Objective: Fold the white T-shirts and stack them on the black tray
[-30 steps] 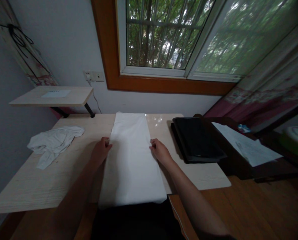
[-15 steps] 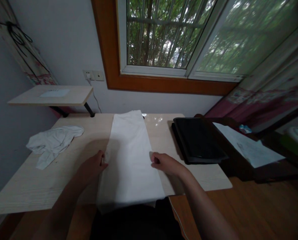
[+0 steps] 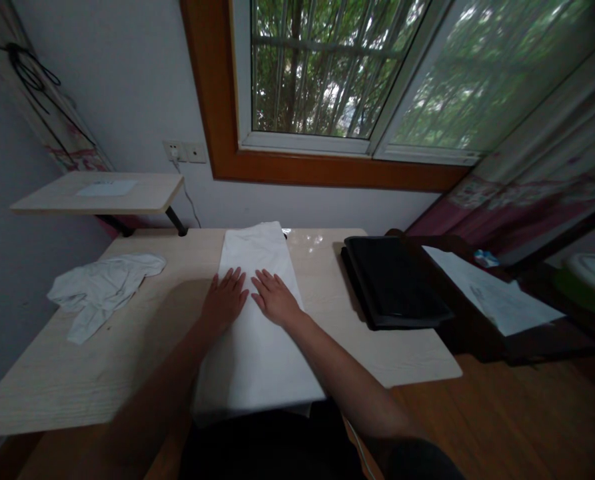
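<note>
A long white cloth [image 3: 262, 360] lies folded into a strip down the middle of the desk, its near end reaching the front edge by my body. My left hand [image 3: 226, 298] rests flat on the cloth's left half, fingers spread and pointing away from me. Beside it, my right hand [image 3: 276, 298] lies palm down on the cloth, fingers stretched out towards the left hand. The two hands are close together but apart, and neither grips anything. Part of the cloth is hidden beneath them.
On the desk [image 3: 167, 360], a crumpled white cloth [image 3: 102, 287] lies to the left, below a small raised shelf [image 3: 142, 200] with a paper on it. Black flat cases [image 3: 397, 283] are stacked at the right. Further right lies a large paper sheet [image 3: 487, 290].
Both hands have left the cloth's side edges, moved inward and slightly forward, and opened flat onto its surface. The cloth stays in about the same place.
</note>
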`<act>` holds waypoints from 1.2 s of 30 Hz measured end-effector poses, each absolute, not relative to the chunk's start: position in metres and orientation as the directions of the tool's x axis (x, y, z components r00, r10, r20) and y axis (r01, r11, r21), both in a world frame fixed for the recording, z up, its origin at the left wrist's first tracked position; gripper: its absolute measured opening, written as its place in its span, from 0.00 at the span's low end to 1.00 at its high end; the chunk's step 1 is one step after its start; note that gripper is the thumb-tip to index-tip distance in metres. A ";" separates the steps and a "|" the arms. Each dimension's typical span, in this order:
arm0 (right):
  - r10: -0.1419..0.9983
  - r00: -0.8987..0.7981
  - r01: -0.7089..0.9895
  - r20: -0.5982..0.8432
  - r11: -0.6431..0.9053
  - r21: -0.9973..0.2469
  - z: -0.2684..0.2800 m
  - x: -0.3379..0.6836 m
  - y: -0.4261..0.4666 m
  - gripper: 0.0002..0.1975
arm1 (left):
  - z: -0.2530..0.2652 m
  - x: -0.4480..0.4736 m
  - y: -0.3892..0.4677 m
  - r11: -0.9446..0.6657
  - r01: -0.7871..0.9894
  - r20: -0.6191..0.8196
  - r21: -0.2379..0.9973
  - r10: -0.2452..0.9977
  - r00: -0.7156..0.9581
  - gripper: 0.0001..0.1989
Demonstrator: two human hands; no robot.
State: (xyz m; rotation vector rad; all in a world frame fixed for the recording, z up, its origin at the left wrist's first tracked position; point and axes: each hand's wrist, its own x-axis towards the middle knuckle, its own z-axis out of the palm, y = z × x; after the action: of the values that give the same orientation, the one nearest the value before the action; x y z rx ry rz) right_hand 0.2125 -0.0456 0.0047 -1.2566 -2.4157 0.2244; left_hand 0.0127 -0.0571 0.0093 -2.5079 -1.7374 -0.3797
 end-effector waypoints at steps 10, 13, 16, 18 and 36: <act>0.893 -0.377 0.891 0.244 0.422 -0.169 0.002 0.239 -0.011 0.29 | 0.006 -0.004 -0.053 -0.238 0.971 0.220 0.013 0.948 0.230 0.29; 0.929 -0.287 0.931 0.235 0.328 -0.158 -0.002 0.251 -0.004 0.28 | 0.003 -0.010 -0.051 -0.220 0.975 0.222 0.016 0.952 0.211 0.28; 0.947 -0.220 0.953 0.235 0.260 -0.157 -0.003 0.257 -0.003 0.27 | 0.000 -0.016 -0.050 -0.208 0.978 0.225 0.028 0.954 0.197 0.28; 0.949 -0.200 0.958 0.245 0.241 -0.154 -0.003 0.258 -0.007 0.27 | -0.001 -0.018 -0.051 -0.212 0.977 0.232 0.036 0.952 0.198 0.28; 0.925 -0.219 0.955 0.310 0.268 -0.126 -0.003 0.262 -0.086 0.26 | -0.003 -0.014 -0.123 -0.226 0.974 0.193 0.027 0.957 0.217 0.29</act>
State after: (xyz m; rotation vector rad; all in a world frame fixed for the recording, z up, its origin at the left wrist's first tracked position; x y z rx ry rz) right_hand 0.2623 -0.0862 -0.0034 -1.7200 -2.2220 -0.1300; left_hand -0.0138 -0.1229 -0.0025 -2.3710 -1.8879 -0.2567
